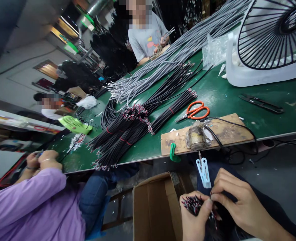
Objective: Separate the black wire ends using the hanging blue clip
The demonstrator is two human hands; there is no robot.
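Note:
My left hand [194, 219] is closed around a bundle of thin black cables [193, 205], whose stripped red and white wire ends stick up past the thumb. Against the left thumb, my right hand [234, 197] has its thumb and fingertips pinched together; what lies between them is too small and hidden to make out. Just above the hands, a light blue clothespin [204, 173] sits by a thin metal tip below the table edge. Over it, a wooden board [228, 129] carries a dusty, roll-shaped metal piece [196, 136], and a green clamp [174, 154] is at its front edge.
Tied black cable bundles [125, 134] and long grey cables [163, 65] cover the green table [142, 155]. Orange-handled scissors [198, 110], black snips [262, 103] and a fan [238, 75] stand nearby. Below is a cardboard box [158, 207]. A co-worker in a purple sleeve [34, 190] sits left.

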